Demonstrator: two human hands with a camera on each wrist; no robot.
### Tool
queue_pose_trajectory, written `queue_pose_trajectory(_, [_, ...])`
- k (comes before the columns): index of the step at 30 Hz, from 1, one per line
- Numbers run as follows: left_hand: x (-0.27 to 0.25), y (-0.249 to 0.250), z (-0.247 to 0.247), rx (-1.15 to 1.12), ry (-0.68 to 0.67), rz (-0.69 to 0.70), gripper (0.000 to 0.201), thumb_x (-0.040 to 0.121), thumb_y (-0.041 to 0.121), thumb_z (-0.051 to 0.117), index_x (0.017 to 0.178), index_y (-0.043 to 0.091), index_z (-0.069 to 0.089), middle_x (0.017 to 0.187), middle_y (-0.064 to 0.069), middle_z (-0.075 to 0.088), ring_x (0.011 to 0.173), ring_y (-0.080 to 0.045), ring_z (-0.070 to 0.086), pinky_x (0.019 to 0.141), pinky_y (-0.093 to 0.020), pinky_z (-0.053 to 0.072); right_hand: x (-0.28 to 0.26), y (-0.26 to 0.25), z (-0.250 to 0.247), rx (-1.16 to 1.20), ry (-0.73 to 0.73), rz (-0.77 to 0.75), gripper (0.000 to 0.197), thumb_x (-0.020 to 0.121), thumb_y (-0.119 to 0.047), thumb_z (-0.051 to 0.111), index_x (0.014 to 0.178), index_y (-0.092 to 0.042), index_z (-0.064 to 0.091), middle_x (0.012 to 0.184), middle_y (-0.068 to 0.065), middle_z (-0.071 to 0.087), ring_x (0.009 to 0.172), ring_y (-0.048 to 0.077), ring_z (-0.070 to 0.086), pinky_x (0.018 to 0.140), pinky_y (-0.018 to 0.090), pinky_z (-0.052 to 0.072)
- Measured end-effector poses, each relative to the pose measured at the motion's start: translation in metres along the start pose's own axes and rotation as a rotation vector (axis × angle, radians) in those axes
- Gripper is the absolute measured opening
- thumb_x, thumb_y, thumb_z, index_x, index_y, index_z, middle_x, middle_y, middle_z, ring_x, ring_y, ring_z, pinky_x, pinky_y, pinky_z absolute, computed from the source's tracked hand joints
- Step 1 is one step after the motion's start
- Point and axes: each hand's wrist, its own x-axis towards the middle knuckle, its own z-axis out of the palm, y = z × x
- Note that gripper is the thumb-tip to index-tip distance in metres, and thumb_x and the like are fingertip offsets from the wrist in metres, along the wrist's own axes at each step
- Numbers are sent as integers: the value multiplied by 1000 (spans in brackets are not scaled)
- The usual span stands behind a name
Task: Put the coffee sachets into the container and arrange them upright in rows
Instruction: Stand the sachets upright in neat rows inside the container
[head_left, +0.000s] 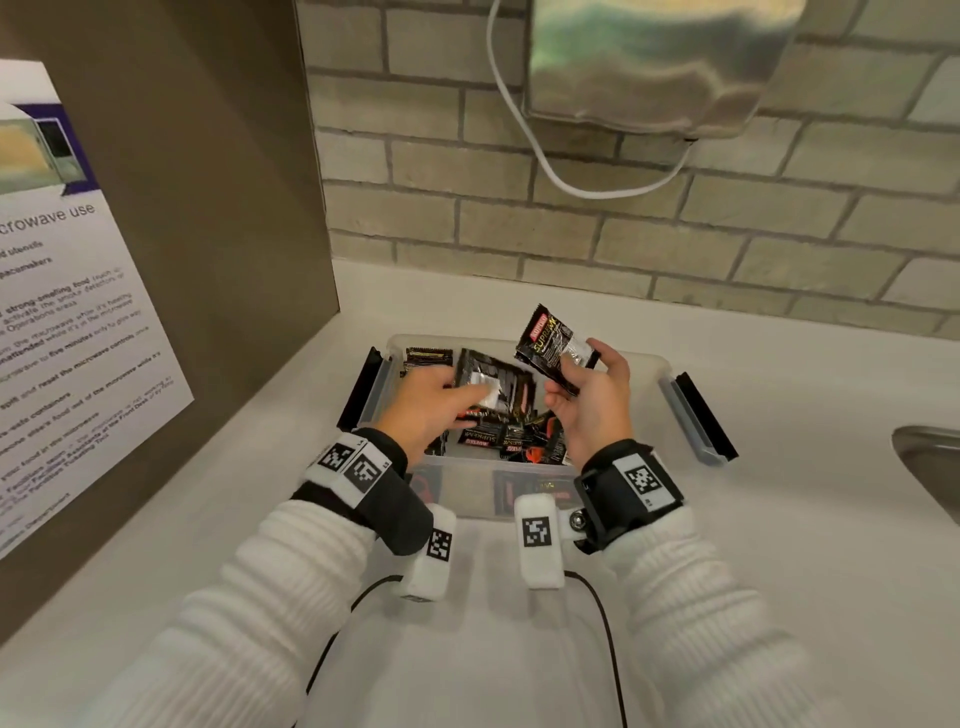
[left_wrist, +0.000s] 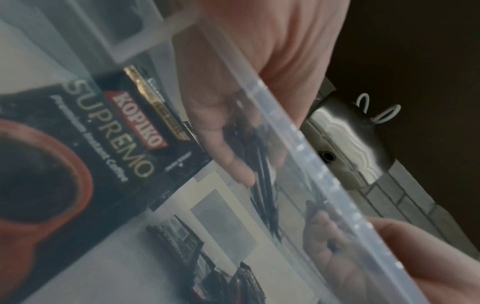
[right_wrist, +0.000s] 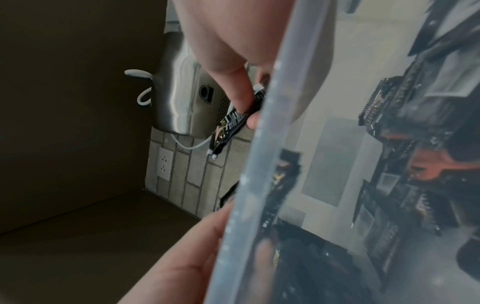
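Sachets (head_left: 511, 439) lie jumbled in the clear box (head_left: 644, 364) on the counter (head_left: 779, 519). My right hand (head_left: 592, 400) pinches one sachet (head_left: 553, 345) above the box's far right part; the right wrist view shows thumb (right_wrist: 233, 82) and fingertip clamping it edge-on. My left hand (head_left: 426, 402) reaches into the box's left side, fingers curled round a bunch (left_wrist: 259, 179) of sachets, as the left wrist view shows through the wall.

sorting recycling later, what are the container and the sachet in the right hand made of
Container: looks like clear, slightly frosted plastic; sachets show through its walls.
Sachet pinched by right hand: probably glossy black plastic or foil film; it glints and crinkles.
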Motion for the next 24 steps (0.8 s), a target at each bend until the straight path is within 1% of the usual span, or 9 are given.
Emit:
queue_pose_trajectory(4, [-4,-1,4,282,-209,46,18,86,21,66,103,15,66,95,-4,70,78,-11,66,67,-17,55,0,2,1,12,17,-4,33,90,4,48,112,-20,45,85,9,57,57,16,50,46,22,44])
queue_pose_trajectory(6, [-4,1,5,247,-219,91,25,88,21,64,111,15,61,97,-2,69,78,-7,66,66,-16,54,1,1,3,10,4,15,31,90,4,49,111,-18,45,88,10,57,57,15,51,45,21,44])
queue_pose_trajectory(8, [-3,3,4,120,-174,105,34,91,18,59,123,16,49,102,0,65,80,-5,64,65,-16,54,3,0,5,8,-17,47,29,90,1,51,113,-16,45,94,12,58,54,15,52,43,21,43])
queue_pose_trajectory(10, [-3,5,2,-44,-140,104,44,93,13,54,131,27,35,101,-1,63,77,-9,65,58,-19,54,5,1,6,-27,-41,67,29,91,-4,52,119,-9,46,98,14,58,49,15,55,41,21,44])
queue_pose_trajectory(12, [-4,5,1,-13,-98,166,33,96,12,48,123,29,43,103,-2,62,72,-7,63,51,-17,50,6,2,7,-91,-90,78,30,94,-11,50,122,-1,48,92,14,60,48,14,58,42,21,44])
queue_pose_trajectory(15, [-2,4,2,74,-53,235,19,98,16,42,109,19,57,110,-2,58,79,-5,58,54,-12,49,4,4,9,-177,-191,90,30,97,-13,45,121,4,50,90,14,63,63,16,60,54,24,48])
queue_pose_trajectory(18, [-2,0,4,134,-47,320,11,92,19,55,103,18,57,111,-8,56,85,-13,61,61,-13,52,3,5,9,-264,-233,87,20,95,-13,49,109,-1,55,91,9,64,79,20,59,63,28,46])
queue_pose_trajectory(21, [0,-2,3,112,-6,375,14,90,19,58,104,18,60,113,-18,53,95,-24,61,67,-24,57,-1,6,12,-474,-270,68,15,94,-22,53,91,-8,59,88,6,62,78,18,55,66,29,40])
queue_pose_trajectory(24, [2,-4,1,72,68,366,21,92,18,56,108,7,63,109,-23,58,81,-21,59,58,-26,53,-3,6,15,-624,-246,-74,20,93,-20,54,75,-13,58,93,0,53,82,13,52,74,25,40])
